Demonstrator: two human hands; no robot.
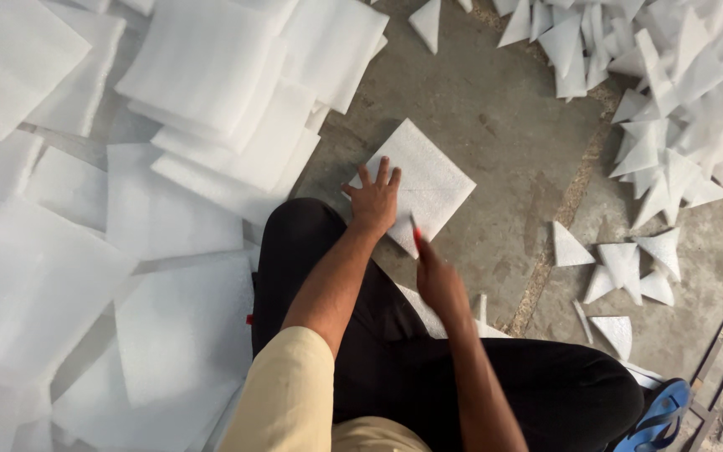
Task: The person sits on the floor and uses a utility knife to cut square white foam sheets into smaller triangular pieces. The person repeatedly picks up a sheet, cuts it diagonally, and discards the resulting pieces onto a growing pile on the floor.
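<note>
Left hand [374, 199] is pressing flat, fingers spread, on a white square foam sheet [420, 184] lying on the concrete floor [504, 125] — right hand [437, 280] is gripping a red-handled cutter [417, 234] at the sheet's near edge.

No packages, labels, signs or screens in view. Nothing printed or boxed anywhere in head camera frame.
</note>
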